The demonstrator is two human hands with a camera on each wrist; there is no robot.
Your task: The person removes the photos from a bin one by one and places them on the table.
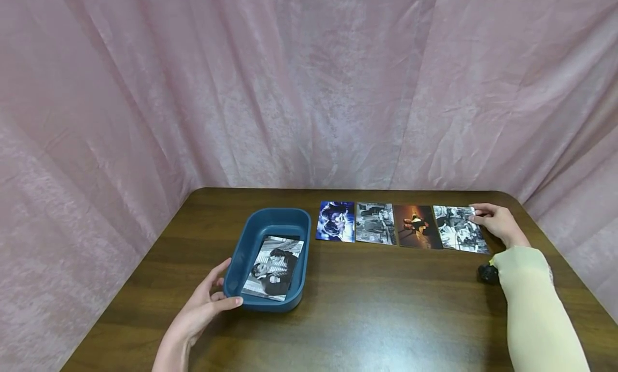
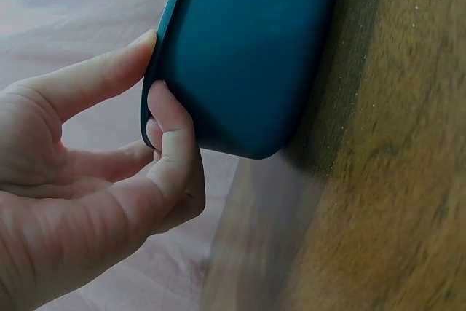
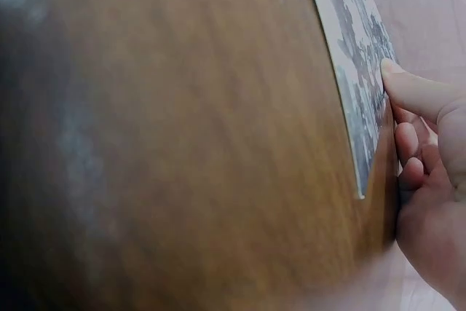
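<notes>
Left hand [image 1: 205,307] grips the tray [image 1: 251,238]; right hand [image 1: 499,224] pinches a photo [image 1: 458,230].

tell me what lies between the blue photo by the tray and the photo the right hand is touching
Two photos lie between the blue photo and the black-and-white photo under the right hand: a black-and-white one, then a dark orange-toned one. The head view shows this.

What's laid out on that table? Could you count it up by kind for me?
Photos in a row on the table: 4
Photos in the tray: 1
Blue tray: 1
Total: 6
</notes>
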